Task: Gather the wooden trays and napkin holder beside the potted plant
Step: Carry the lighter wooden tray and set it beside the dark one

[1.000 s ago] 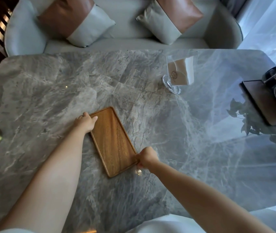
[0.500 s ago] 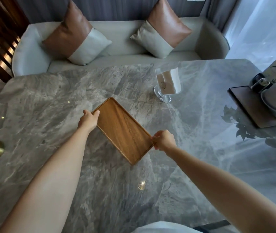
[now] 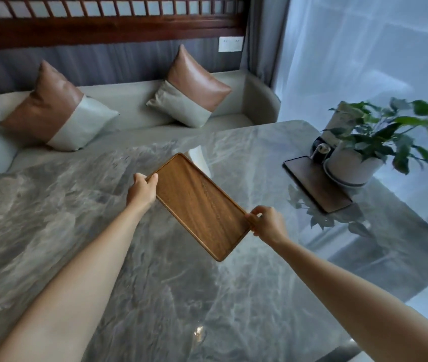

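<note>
Two hands (image 3: 142,190) (image 3: 269,223) gripping unlabelled wooden tray (image 3: 199,205).

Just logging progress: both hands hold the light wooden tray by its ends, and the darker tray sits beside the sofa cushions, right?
Not quite. In the head view the darker tray sits beside the potted plant, not the cushions. Left hand and right hand do hold the light wooden tray by its ends.

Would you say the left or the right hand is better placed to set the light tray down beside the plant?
Right, probably. The right hand grips the tray at the end nearer the plant and dark tray. The left hand holds the far end, away from them.
</note>
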`<state>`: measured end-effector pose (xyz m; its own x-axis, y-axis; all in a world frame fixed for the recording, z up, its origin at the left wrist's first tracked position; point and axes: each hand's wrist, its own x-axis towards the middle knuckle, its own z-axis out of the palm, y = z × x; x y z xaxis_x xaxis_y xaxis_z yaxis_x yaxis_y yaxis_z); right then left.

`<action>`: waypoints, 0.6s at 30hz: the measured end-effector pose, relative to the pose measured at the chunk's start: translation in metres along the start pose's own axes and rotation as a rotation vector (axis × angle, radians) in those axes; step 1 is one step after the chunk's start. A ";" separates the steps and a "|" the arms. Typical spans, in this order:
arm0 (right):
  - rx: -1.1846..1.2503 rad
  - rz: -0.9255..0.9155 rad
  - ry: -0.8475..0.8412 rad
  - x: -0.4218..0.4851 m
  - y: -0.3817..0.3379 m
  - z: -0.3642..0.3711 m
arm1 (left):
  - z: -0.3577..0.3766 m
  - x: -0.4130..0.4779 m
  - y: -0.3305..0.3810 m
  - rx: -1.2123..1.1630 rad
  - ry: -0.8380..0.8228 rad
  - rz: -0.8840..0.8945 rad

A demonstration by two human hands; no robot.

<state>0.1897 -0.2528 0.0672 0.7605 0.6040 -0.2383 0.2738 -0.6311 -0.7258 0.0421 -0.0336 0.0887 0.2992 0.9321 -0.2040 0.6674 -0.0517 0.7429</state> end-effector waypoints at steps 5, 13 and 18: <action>0.001 0.048 0.096 0.020 0.043 -0.057 | 0.062 0.001 0.058 -0.025 -0.081 0.071; 0.085 0.179 0.130 0.052 0.124 -0.122 | 0.186 0.015 0.116 0.036 -0.251 0.117; 0.132 0.232 0.107 0.077 0.164 -0.136 | 0.250 0.026 0.139 0.151 -0.331 0.048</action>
<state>0.3733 -0.3758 0.0178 0.8538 0.3914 -0.3433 0.0116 -0.6736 -0.7390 0.3124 -0.1064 0.0272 0.5205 0.7622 -0.3849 0.7332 -0.1678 0.6590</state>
